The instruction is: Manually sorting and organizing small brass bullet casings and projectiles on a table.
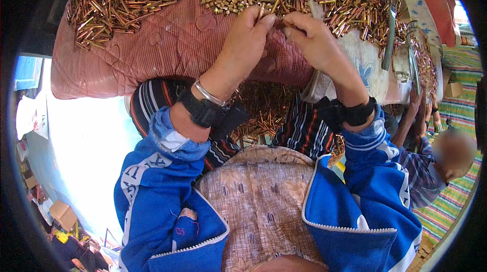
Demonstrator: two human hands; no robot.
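Over the brass-heaped quilt [167,43], upper centre, our left hand [246,41] pinches a metal piece [262,11]; our right hand [315,41] curls, contents unclear.

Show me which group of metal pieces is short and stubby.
The golden cluster just beyond the left hand; pieces around it are mostly long and thin.

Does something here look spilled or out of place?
Possibly: brass-coloured metal rods lie below the padded pink cloth, between the striped trouser legs, apart from the pile on top; whether spilled or stored there is unclear.
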